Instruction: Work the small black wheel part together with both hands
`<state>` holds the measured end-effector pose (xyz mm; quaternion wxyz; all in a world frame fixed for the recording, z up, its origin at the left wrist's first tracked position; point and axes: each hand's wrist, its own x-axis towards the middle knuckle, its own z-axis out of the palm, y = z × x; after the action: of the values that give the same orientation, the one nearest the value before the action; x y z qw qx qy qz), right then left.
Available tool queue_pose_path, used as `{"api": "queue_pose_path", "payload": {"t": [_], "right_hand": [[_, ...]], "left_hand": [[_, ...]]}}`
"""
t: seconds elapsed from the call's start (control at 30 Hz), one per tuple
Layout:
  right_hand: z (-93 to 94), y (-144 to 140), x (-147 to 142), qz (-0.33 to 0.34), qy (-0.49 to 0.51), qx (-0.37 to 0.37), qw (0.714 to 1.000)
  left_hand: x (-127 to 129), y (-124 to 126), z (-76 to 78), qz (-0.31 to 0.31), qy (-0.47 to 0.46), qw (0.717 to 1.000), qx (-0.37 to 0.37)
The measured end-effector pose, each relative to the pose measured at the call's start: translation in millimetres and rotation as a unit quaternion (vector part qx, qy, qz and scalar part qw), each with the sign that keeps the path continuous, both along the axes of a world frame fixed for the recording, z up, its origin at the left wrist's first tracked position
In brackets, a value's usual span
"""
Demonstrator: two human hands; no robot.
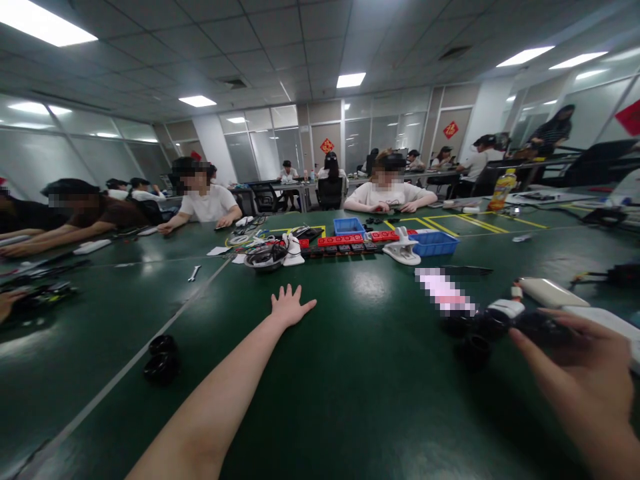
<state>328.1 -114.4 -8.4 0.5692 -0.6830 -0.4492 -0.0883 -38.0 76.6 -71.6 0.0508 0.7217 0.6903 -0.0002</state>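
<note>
My left hand (290,307) is stretched far out over the dark green table (350,387), palm down, fingers spread, holding nothing. It points toward a black bowl of cables (265,257) and a row of red parts (343,240). My right hand (585,360) is at the right edge, its fingers around a black object (540,328) that is joined to a black and white toy vehicle with dark wheels (487,320). A loose black wheel (475,350) lies just in front of it.
Two black tyres (161,359) lie at the near left. Blue bins (434,243) and a white clamp (403,248) stand mid-table. A small wrench (194,272) lies left of the bowl. Several people sit along the far and left sides.
</note>
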Motion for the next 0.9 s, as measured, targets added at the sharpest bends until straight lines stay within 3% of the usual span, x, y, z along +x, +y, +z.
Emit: {"api": "queue_pose_path", "payload": {"t": [0.1,0.3,0.5,0.6,0.67,0.8,0.9], "right_hand": [[-11.0,13,1,-0.010,0.073,-0.040,0.996],[-36.1,15,16,-0.005,-0.046,-0.097,0.994],[-35.0,14,18,-0.012,0.044,-0.142,0.989],[-32.9,12,14,-0.029,0.019,-0.128,0.991],[-34.0,13,14,-0.002,-0.013,-0.138,0.990],[-39.8,17,20,0.121,-0.048,-0.257,0.958],[-42.9,20,23,0.134,-0.076,-0.277,0.948]], "left_hand": [[0,0,-0.2,0.000,0.001,1.000,-0.005],[-1,2,-0.3,-0.006,0.001,1.000,-0.012],[0,1,1.6,-0.003,0.011,1.000,-0.015],[1,0,1.7,-0.002,0.013,1.000,-0.011],[1,0,1.3,0.001,0.013,1.000,-0.007],[1,0,0.7,0.000,0.008,1.000,-0.007],[0,0,0.6,-0.004,0.004,1.000,-0.008]]}}
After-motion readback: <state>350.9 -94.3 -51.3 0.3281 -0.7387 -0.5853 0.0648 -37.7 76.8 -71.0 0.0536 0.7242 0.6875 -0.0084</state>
